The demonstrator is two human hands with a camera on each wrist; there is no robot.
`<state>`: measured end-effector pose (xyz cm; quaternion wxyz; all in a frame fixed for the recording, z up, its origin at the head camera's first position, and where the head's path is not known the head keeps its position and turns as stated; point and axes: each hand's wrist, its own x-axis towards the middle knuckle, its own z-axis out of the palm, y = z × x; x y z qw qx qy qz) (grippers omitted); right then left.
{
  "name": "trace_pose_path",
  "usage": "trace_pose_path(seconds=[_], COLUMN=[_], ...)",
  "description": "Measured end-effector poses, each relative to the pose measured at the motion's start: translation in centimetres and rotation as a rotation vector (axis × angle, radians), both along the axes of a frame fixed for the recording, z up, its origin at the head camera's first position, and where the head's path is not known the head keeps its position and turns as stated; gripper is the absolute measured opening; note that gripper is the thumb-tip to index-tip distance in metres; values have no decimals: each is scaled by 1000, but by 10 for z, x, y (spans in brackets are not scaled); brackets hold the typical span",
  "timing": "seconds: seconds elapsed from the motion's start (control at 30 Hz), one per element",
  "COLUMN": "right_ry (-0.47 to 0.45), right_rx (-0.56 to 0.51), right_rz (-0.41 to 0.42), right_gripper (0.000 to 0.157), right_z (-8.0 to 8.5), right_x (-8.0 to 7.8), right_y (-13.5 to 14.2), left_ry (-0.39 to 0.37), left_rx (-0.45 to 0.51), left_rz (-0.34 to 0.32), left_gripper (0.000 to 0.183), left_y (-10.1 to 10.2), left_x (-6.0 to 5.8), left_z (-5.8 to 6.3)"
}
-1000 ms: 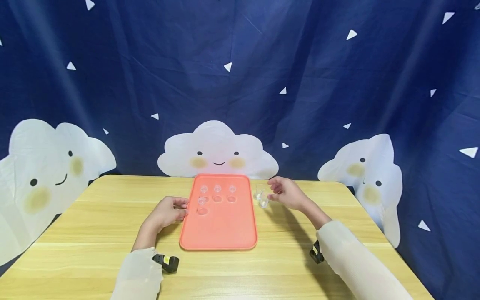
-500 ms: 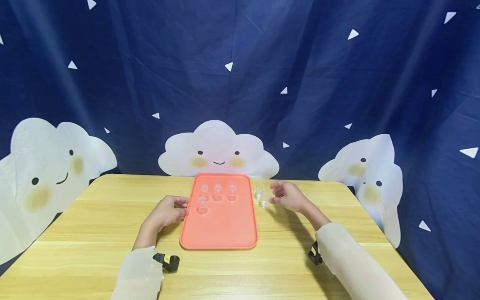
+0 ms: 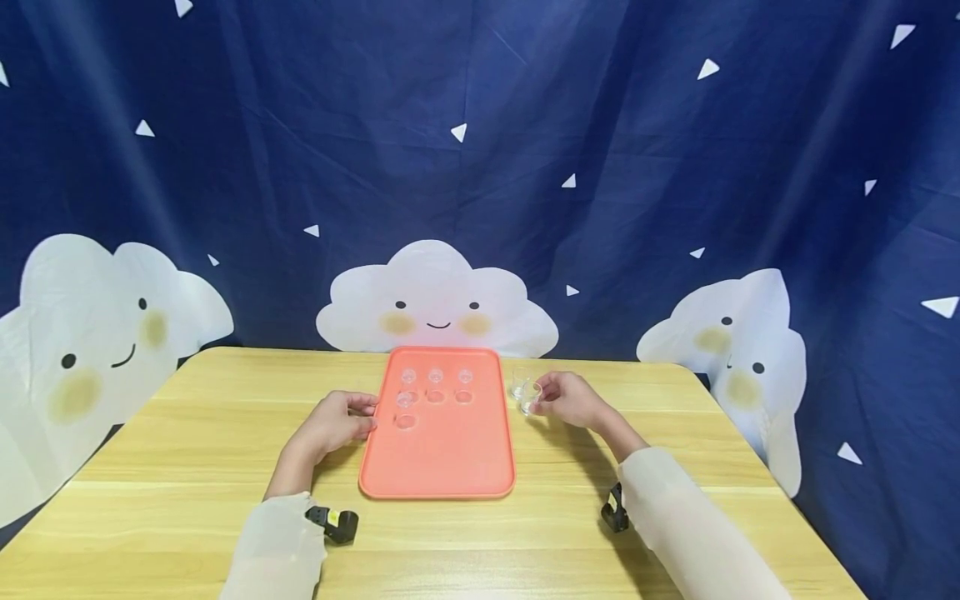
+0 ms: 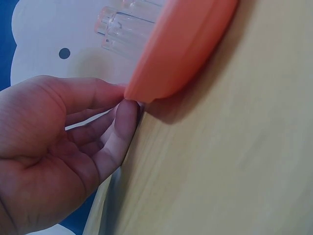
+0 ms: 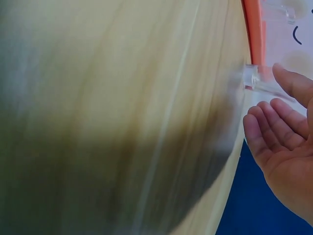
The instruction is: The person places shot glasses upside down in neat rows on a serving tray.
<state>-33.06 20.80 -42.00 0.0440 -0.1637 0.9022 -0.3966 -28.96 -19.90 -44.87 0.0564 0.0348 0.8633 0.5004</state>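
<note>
Way out past the left hand (image 3: 330,425), a smiling white cloud (image 3: 112,308) on the dark blue curtain (image 3: 375,167). Coming inward, pinching the coral tray (image 3: 442,462) by its edge with that left hand, finger and thumb right at the rim! Lying flat on the wooden table (image 3: 435,550), directly between the hands. Aboard it, four clear cups (image 3: 435,378), all rim-down: three in a far row, one set nearer, closest to the left hand. Then, off the tray, just beside the right hand (image 3: 573,400), a farther cup (image 3: 518,387) and a nearer cup (image 3: 528,403), the latter with thumb and fingers about it; firmly gripped or merely touched, impossible to tell. Hands well apart.
</note>
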Motion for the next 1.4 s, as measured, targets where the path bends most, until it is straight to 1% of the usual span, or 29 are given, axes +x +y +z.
trace_pose_path(seconds=[0.3,0.47,0.7,0.83,0.9,1.1,1.4], right_ry=[-24,-23,-34,-37,-32,-8,7], right_rx=[-31,-27,-55,-66,-71,-82,-141], right_rz=[-23,-24,-31,-10,12,55,75], right_gripper=[27,27,25,24,22,16,21], right_z=[-8,-9,-9,-10,-10,-3,2], right_x=[-4,-4,-2,-3,-2,2,7], right_y=[-1,-2,-1,2,3,5,8], left_ry=[0,-7,-5,-13,-8,-5,-6], left_rx=[15,20,14,13,11,10,19], left_rz=[-2,-1,-6,2,-9,-5,-11], left_gripper=[41,41,41,41,41,40,41], left_y=[0,0,-1,0,0,0,-1], left_x=[0,1,1,0,0,0,-1], left_z=[0,1,2,1,1,1,1])
